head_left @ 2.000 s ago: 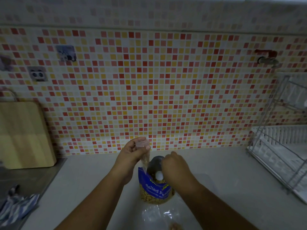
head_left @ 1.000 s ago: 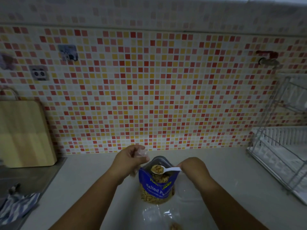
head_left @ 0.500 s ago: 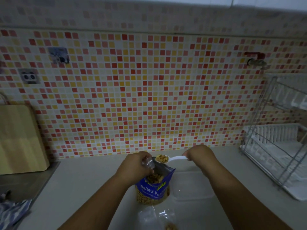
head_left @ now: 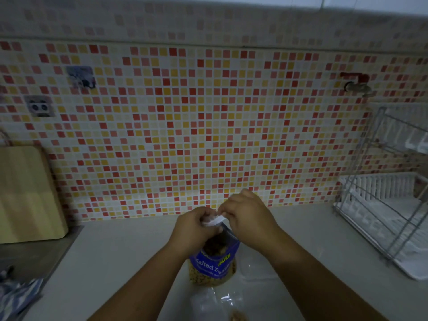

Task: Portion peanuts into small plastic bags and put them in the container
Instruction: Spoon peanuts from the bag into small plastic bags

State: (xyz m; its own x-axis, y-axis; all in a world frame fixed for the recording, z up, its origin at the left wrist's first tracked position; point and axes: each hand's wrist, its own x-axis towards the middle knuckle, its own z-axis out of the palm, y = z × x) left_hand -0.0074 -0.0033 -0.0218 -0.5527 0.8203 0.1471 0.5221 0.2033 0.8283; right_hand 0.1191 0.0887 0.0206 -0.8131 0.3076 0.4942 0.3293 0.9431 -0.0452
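Working above the open peanut pouch, both hands meet at its mouth. Fingers of the left hand are curled, pinching the neck of a small plastic bag, most of it hidden behind the hand. Fingers of the right hand are curled round the handle of a white spoon, its bowl end at the left fingertips; spoon contents cannot be seen. The pouch stands upright on the counter, with peanuts visible inside. A clear container lies just right of the pouch; loose clear bags lie in front of it. A cutting board leans far left, a dish rack stands far right
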